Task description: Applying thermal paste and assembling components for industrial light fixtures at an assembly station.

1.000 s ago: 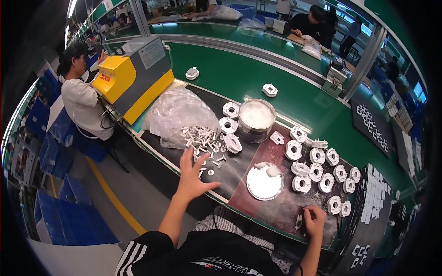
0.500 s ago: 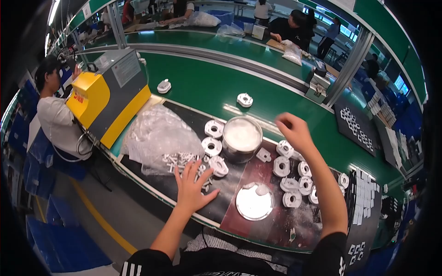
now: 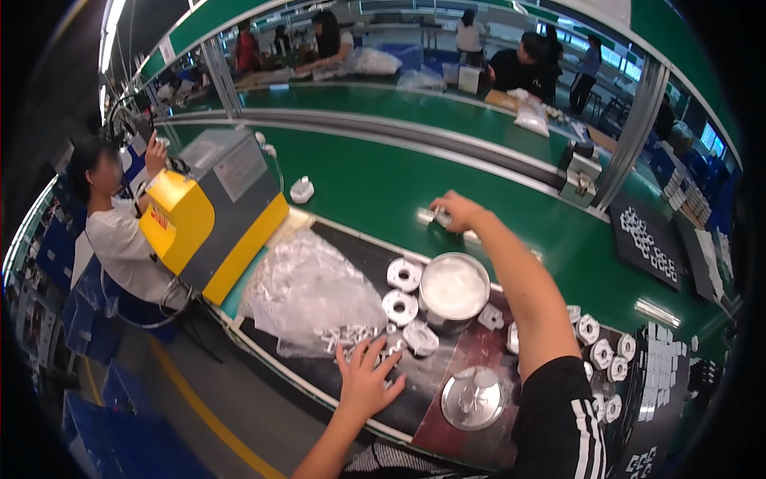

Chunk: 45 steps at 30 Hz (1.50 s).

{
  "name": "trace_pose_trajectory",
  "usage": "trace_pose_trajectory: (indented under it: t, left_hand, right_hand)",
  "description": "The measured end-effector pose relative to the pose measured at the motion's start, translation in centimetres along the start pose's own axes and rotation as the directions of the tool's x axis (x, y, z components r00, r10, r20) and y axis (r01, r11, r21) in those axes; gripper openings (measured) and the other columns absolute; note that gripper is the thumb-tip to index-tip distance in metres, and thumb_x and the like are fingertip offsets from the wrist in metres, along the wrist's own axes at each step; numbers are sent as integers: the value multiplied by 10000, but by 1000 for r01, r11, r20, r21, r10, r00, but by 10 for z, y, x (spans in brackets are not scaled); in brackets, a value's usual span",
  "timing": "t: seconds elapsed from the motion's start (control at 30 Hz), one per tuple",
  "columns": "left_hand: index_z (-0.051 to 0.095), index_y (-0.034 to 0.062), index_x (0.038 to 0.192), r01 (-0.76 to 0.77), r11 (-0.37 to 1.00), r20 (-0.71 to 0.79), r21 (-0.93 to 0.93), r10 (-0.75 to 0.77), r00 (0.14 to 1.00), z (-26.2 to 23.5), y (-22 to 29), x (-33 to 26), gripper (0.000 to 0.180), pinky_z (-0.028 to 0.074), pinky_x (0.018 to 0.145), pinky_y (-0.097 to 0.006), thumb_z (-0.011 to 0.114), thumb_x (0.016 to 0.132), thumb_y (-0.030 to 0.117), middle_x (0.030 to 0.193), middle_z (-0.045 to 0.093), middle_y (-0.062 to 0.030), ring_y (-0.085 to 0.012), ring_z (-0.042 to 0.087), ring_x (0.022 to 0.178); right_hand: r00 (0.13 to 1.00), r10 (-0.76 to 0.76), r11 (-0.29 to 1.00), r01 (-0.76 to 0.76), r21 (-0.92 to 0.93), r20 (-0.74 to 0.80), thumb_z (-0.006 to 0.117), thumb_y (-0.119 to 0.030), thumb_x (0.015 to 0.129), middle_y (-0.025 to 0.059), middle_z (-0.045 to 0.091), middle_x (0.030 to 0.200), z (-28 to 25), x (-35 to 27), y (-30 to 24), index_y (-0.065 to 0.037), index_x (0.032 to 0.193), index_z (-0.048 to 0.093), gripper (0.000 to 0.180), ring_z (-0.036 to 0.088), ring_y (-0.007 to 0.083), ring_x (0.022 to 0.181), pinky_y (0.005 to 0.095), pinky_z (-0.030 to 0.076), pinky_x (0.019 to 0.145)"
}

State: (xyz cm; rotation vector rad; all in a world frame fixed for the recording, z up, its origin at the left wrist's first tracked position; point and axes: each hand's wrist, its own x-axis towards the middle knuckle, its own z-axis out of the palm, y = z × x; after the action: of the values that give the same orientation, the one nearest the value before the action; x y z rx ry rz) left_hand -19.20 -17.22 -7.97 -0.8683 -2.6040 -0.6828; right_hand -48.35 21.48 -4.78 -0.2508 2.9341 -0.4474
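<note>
My right hand (image 3: 458,212) reaches far out over the green conveyor belt, its fingers closed round a white plastic housing (image 3: 438,215) that is mostly hidden by them. My left hand (image 3: 365,385) lies on the dark work surface with its fingers spread, touching the edge of a pile of small white pins (image 3: 345,338). Just beyond its fingertips sits a white ring-shaped housing (image 3: 420,338). Two more such housings (image 3: 400,306) stand beside a round metal tin (image 3: 453,289) with whitish contents. A round shiny metal lid (image 3: 472,399) lies nearer to me, with a whitish lump on it.
A clear plastic bag (image 3: 311,283) spreads left of the tin. Behind it stands a yellow and grey machine (image 3: 223,199), with a co-worker (image 3: 120,231) beside it. Several white housings (image 3: 602,353) lie to the right, partly behind my arm. Another white part (image 3: 302,190) rests on the belt (image 3: 359,184).
My right hand has moved forward and left onto the belt and closed on a white housing there. The left hand stays spread near the pins. The whole view has shifted.
</note>
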Motion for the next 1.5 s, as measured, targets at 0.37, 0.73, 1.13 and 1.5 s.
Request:
trace_pose_trajectory:
  t: [0.37, 0.73, 1.13, 1.5]
  left_hand:
    - [729, 133, 1025, -192, 968, -41, -160, 188, 981, 17, -1, 6, 272, 358, 1121, -607, 810, 791, 245, 1162, 640, -58, -332, 550, 1153]
    - [713, 135, 1177, -117, 963, -122, -245, 89, 988, 3, -5, -12, 375, 207, 1221, -642, 798, 816, 192, 1342, 599, -109, -337, 540, 1303]
    - [547, 122, 1458, -40, 967, 34, -251, 50, 998, 13, 32, -38, 715, 343, 1177, -547, 835, 815, 242, 1515, 444, -232, -458, 404, 1411]
    - [625, 40, 1250, 44, 971, -399, -236, -138, 907, -5, 7, -78, 420, 307, 1218, -563, 689, 835, 36, 1386, 585, -165, -404, 515, 1330]
  right_hand:
    - [912, 35, 981, 48, 190, -408, 840, -250, 787, 115, 600, 1184, -110, -269, -84, -145, 1349, 614, 614, 592, 263, 1076, 366, 525, 910]
    - [899, 384, 888, -298, 351, -210, 901, -304, 762, 97, 561, 1122, 70, -550, -220, -209, 1313, 680, 601, 663, 297, 938, 398, 561, 801]
    - [709, 611, 753, -383, 534, -352, 930, -224, 726, 151, 512, 1266, 146, -561, -199, -173, 1431, 598, 781, 633, 331, 1046, 421, 567, 867]
    - [850, -107, 965, 215, 153, -515, 796, -237, 861, 156, 625, 1028, 90, -452, -262, -57, 1287, 626, 493, 645, 352, 977, 435, 537, 823]
